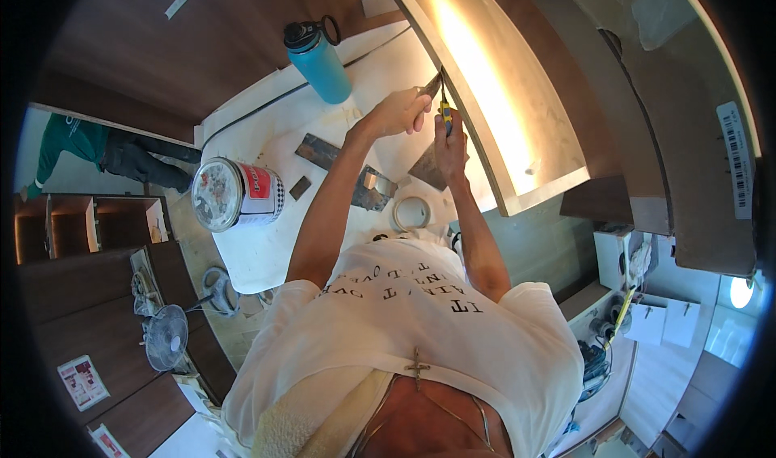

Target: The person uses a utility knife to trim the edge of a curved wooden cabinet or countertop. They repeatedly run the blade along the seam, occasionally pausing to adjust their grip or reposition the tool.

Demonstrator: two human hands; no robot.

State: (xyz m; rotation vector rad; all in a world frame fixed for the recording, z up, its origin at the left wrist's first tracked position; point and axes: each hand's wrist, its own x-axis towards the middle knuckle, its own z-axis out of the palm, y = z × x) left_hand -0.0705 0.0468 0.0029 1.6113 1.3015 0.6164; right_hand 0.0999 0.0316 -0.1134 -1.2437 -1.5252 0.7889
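Observation:
My right hand is closed round a yellow and dark utility knife. The knife points away from me, its tip at the near edge of the lit panel. Just left of it, my left hand pinches a small dark strip against that same edge. The strip's far end meets the knife tip, and I cannot make out exactly what it is. Below my hands, on the white work surface, lie dark flat pieces and a roll of tape.
A blue bottle stands beyond my left hand. To the left sits a paint can with a smeared lid. Further left are a fan and a person in green. Brown panels rise along the right.

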